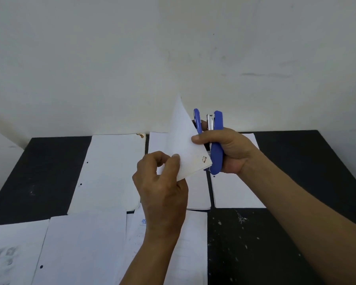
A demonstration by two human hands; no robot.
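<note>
My left hand pinches the lower edge of a small stack of white paper sheets, held up in the air above the table. A rust-coloured mark shows near the stack's lower right corner. My right hand grips a blue stapler that stands nearly upright, jaws parted at the top, with its metal magazine showing. The right thumb presses on the right edge of the paper. The stack's corner lies against the stapler's lower end.
A black table with white specks runs up to a white wall. White sheets lie spread on it: one at the far left, one at the far right, several along the near edge.
</note>
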